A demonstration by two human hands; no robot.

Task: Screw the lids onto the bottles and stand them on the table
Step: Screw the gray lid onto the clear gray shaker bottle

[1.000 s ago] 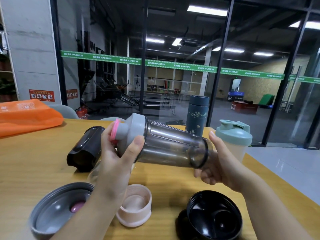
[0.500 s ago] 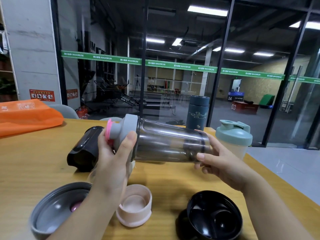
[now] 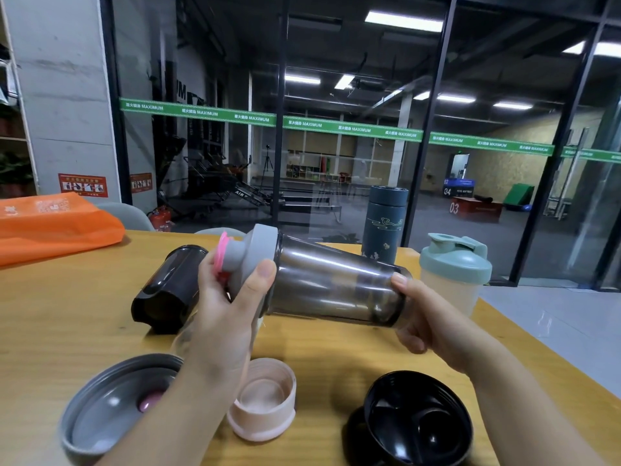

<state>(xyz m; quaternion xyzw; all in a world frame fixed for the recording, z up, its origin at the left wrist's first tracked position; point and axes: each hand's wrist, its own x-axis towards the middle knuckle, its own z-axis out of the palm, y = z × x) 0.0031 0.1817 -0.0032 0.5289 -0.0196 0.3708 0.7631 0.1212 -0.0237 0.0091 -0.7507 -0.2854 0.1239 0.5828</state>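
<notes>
I hold a smoky transparent shaker bottle (image 3: 336,284) sideways above the table. My left hand (image 3: 228,304) grips its grey lid (image 3: 252,253), which has a pink cap and sits on the bottle's mouth. My right hand (image 3: 426,317) grips the bottle's base. A black bottle (image 3: 168,287) lies on its side behind my left hand. Loose on the table in front are a grey lid (image 3: 117,405), a pink lid (image 3: 265,401) and a black lid (image 3: 416,422), all upside down. A clear bottle under my left arm is mostly hidden.
A dark blue flask (image 3: 384,223) and a shaker with a green lid (image 3: 453,270) stand upright at the back right of the wooden table (image 3: 67,324). An orange bag (image 3: 53,223) lies at the back left. The table's right edge runs close to my right arm.
The bottle has tilted slightly, lid end higher. My left thumb has shifted on the grey lid and my right hand has changed its grip at the base.
</notes>
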